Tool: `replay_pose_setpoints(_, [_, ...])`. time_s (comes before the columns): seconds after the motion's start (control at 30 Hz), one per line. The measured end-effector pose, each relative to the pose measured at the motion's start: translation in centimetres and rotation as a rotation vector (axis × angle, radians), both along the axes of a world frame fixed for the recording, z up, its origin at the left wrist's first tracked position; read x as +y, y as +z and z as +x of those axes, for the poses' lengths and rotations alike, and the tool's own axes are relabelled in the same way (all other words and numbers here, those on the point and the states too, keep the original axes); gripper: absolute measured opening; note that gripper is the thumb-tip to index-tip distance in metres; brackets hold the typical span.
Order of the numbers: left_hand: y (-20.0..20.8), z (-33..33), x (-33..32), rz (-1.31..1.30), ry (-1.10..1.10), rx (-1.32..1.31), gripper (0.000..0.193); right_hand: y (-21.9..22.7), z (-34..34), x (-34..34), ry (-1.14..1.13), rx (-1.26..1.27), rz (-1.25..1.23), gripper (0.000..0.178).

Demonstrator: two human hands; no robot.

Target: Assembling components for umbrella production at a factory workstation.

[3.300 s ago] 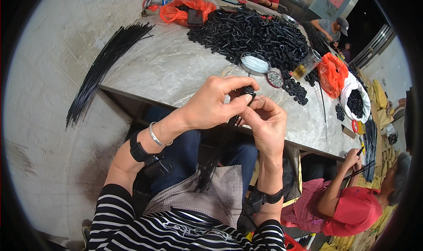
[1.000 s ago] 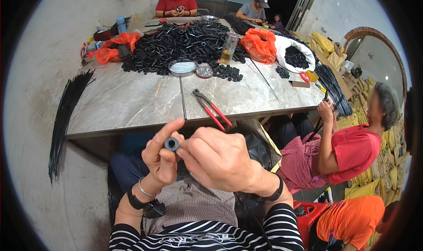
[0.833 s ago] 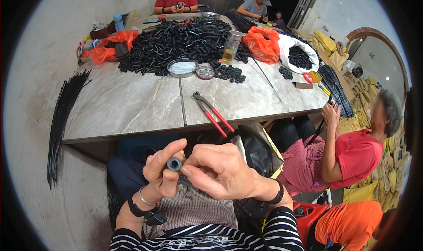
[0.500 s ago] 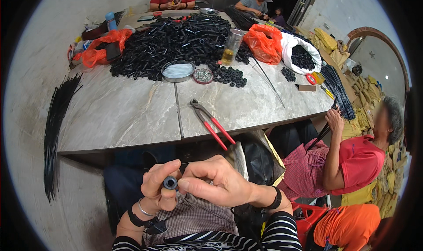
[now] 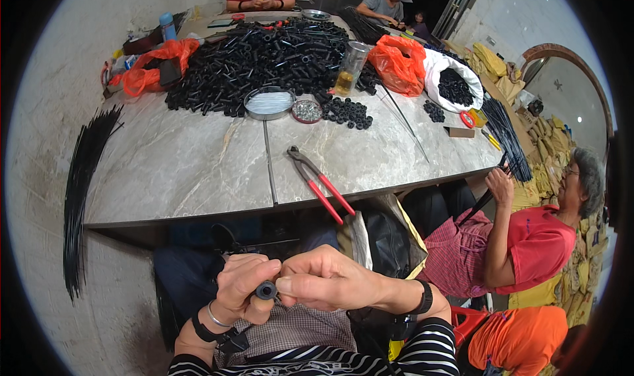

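Tabletop (image 5: 172,168): heap of black tubes (image 5: 257,62) toward far edge, finished or waiting I can't tell | red-handled pincers (image 5: 321,185) overhang near edge | my right hand (image 5: 330,280) pinches, contents hidden | my left hand (image 5: 243,287) grips one black tube (image 5: 266,290) short of near edge, seemingly unfinished

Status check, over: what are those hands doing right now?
Left hand: gripping a black tubular piece, open end showing. Right hand: fingers pinched beside it. Red-handled pincers at the table edge, clear of both.
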State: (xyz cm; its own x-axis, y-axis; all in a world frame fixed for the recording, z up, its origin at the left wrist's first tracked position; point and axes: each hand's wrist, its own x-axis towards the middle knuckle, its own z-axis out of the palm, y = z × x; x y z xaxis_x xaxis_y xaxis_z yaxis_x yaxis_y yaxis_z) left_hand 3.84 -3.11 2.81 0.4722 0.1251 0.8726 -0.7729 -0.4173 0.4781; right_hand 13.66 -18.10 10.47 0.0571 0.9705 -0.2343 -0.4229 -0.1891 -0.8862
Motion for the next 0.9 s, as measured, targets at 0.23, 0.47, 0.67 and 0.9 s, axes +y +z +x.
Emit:
replay_pose_setpoints(0.23, [-0.4, -1.1, 0.2, 0.067, -0.021, 0.0, 0.038, -0.9, -1.1, -0.5, 0.014, 0.007, -0.063, 0.03])
replay_pose_setpoints(0.47, [-0.4, -2.8, 3.2, 0.154, 0.239, -0.085, 0.044, -0.2, 0.0, -0.8, 0.035, -0.19, -0.196, 0.029])
replay_pose_setpoints(0.67, [0.1, -0.7, 5.9, -0.586, -0.008, 0.164, 0.06, -6.3, 7.5, 2.9, -0.551, -1.951, -0.174, 0.049])
replay_pose_setpoints(0.9, [-1.8, -0.4, 8.1, -0.858, -0.212, 0.328, 0.042, -10.8, 10.4, 2.1, -0.315, -1.901, -0.402, 0.051])
